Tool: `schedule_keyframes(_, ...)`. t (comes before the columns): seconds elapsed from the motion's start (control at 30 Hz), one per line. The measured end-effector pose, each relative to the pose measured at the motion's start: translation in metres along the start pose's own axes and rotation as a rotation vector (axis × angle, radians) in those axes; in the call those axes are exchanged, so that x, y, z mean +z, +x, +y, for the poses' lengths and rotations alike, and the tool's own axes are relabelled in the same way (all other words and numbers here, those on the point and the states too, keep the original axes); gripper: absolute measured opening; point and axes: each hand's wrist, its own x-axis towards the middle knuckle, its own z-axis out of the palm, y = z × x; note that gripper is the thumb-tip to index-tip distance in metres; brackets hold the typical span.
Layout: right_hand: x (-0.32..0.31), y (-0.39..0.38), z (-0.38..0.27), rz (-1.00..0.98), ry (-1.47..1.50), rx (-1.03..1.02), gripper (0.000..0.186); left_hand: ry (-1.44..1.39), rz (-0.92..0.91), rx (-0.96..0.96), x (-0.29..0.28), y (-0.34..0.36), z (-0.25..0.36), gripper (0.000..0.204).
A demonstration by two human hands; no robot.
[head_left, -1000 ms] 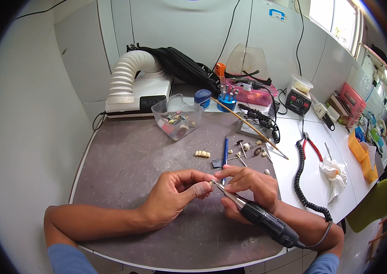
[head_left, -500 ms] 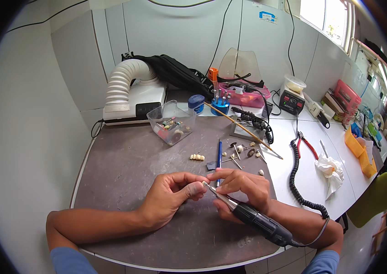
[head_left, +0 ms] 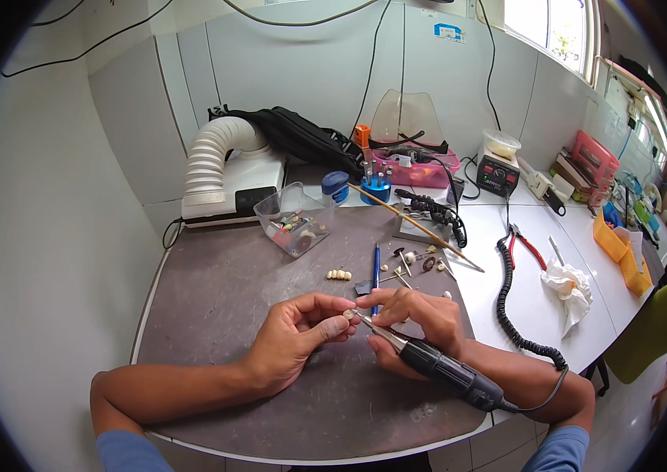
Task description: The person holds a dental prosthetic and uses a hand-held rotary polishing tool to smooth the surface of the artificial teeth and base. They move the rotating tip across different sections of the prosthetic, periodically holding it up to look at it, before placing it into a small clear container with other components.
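Handpiece (head_left: 445, 371), black-bodied with tapered silver nose, is gripped in the right hand (head_left: 426, 324), its tip at a small rounded cream piece (head_left: 348, 314) that the left hand (head_left: 290, 337) pinches between thumb and fingers above the brown desk (head_left: 208, 315). Beyond lie a joined cream tooth-shaped row (head_left: 339, 275) and slim blue rod (head_left: 376, 259).

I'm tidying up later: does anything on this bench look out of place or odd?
Yes: a crumpled, used-looking white tissue with brownish marks lies at right, and loose rotary bits are strewn beyond the right hand, while others sit in the clear bin. I see no spill.
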Motion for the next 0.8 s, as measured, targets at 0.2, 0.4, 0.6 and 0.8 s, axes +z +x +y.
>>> schedule_keyframes(0.2,-0.001,-0.001,-0.003,-0.006,-0.015,0.027,0.027,-0.01,-0.005,0.02,-0.001,0.001,-0.002,0.019)
schedule_keyframes(0.4,0.0,-0.003,-0.001,-0.019,-0.017,0.025,0.027,0.008,0.003,0.043,-0.001,0.001,-0.003,0.018)
schedule_keyframes(0.6,-0.001,-0.006,0.007,0.077,-0.02,0.096,0.024,0.913,0.213,0.471,-0.043,0.036,0.029,0.012)
schedule_keyframes(0.8,-0.008,-0.005,0.004,0.112,-0.001,0.222,0.022,1.213,0.141,0.488,-0.055,0.04,0.026,0.01)
